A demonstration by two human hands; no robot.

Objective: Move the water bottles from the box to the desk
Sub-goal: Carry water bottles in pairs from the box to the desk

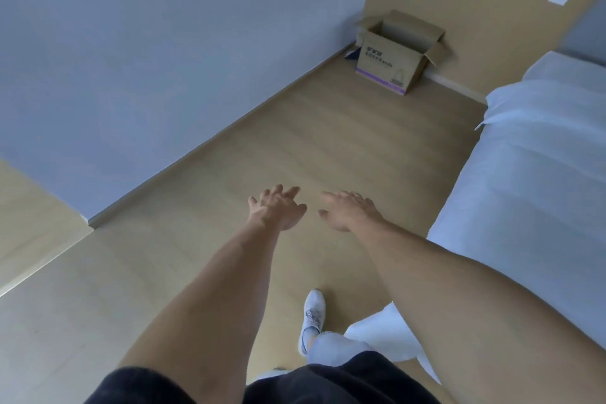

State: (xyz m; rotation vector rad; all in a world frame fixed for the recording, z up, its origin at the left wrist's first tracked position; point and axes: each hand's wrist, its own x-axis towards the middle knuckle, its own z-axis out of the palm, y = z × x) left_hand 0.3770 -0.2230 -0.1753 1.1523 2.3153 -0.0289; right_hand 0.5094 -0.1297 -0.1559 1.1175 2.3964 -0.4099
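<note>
The box (398, 52) sits far away in the corner with its flaps open. Its near wall hides the inside, so any bottles in it cannot be seen. The dark print on its front is too small to read. A dark blue thing (353, 54) peeks out from behind the box on the left; most of it is hidden, and it may be a bag. The bed (537, 157) on the right is cut off by the picture's edge. One white shoe (312, 315) shows near the bottom. The left hand (278, 208) and right hand (347, 210) look a bit blurry.
</note>
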